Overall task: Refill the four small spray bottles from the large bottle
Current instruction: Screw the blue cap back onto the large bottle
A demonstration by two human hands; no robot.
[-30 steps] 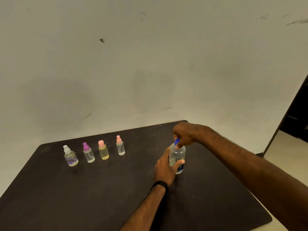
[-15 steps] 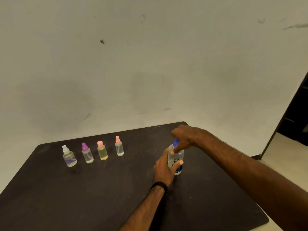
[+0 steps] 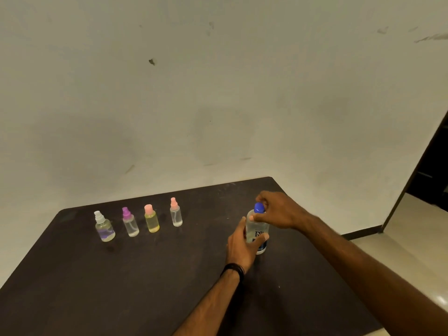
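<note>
The large clear bottle [image 3: 257,227] stands upright on the dark table [image 3: 121,287], right of centre. My left hand [image 3: 241,246] grips its body from the left. My right hand [image 3: 276,209] pinches its blue cap [image 3: 259,207] from the right. To the left, standing in a row, are small spray bottles: a white-topped one [image 3: 103,226], a purple-topped one [image 3: 130,222], a pink-topped yellow one [image 3: 151,218] and a pink-topped clear one [image 3: 175,212].
A pale wall rises just behind the table. The table's right edge runs close by my right forearm, with pale floor [image 3: 400,238] beyond it and a dark doorway [image 3: 434,166] at the far right.
My right hand has shifted on the cap, so more of the blue cap shows now. The large bottle and my left hand stay in place.
</note>
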